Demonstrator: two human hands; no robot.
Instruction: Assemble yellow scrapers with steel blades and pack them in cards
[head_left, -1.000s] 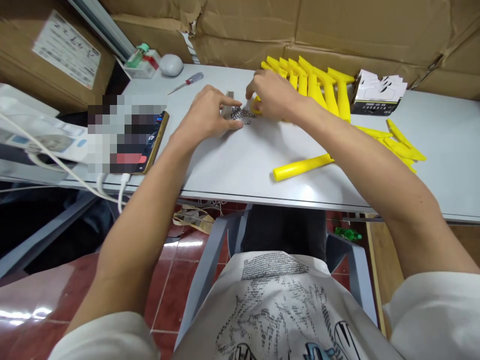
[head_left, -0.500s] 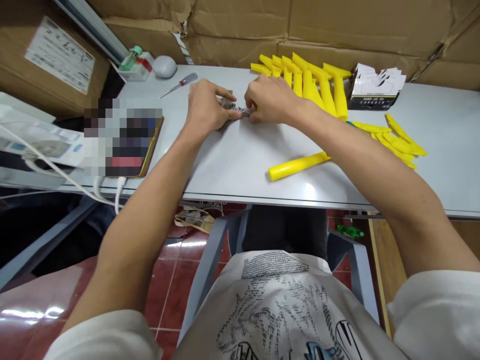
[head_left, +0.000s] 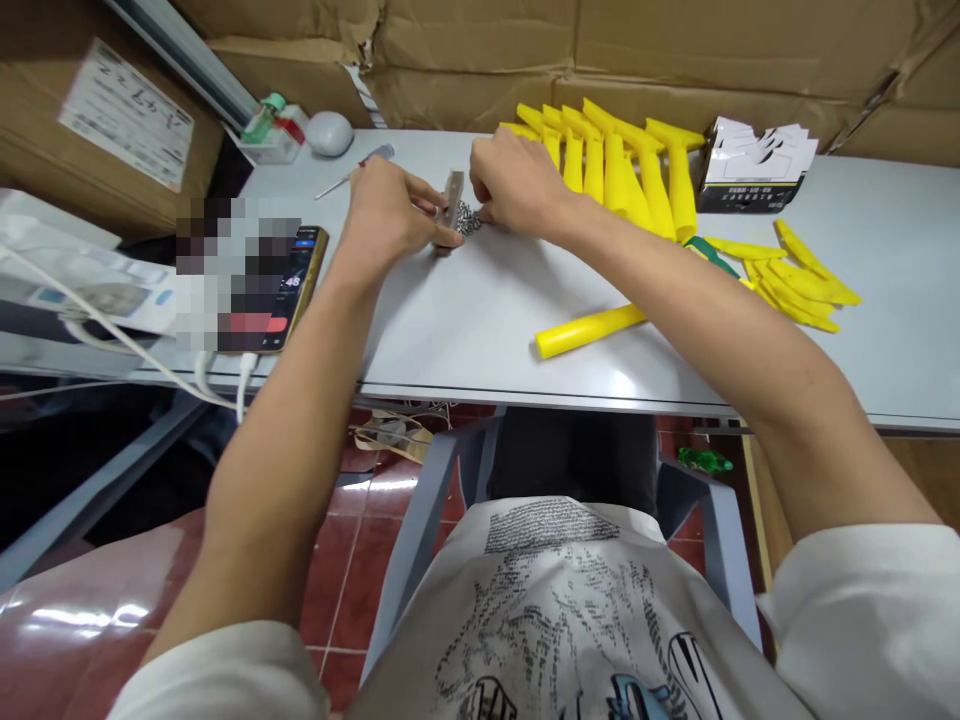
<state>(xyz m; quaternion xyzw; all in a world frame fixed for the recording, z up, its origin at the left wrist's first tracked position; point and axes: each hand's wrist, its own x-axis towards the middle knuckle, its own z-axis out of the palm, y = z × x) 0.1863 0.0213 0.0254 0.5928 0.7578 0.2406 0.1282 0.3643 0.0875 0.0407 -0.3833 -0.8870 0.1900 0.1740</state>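
Note:
My left hand is closed on a small grey box-like piece, which stands tilted on its edge on the table. Right against it lies a heap of tiny dark metal parts, probably screws. The curled fingers of my right hand touch the heap from the right; whether something is pinched in them is hidden. Behind that hand, several yellow plastic handles with angled heads lie side by side. A loose yellow tube rests nearer the front edge, partly under my right forearm.
To the right are flat yellow pieces, a green item and a box of white cards. A screwdriver, a white mouse and a cabled phone lie left. Cardboard lines the table's back.
My left hand has shifted left and tilted the grey piece up, so more of it and the heap shows. My right hand has moved slightly left and away from me.

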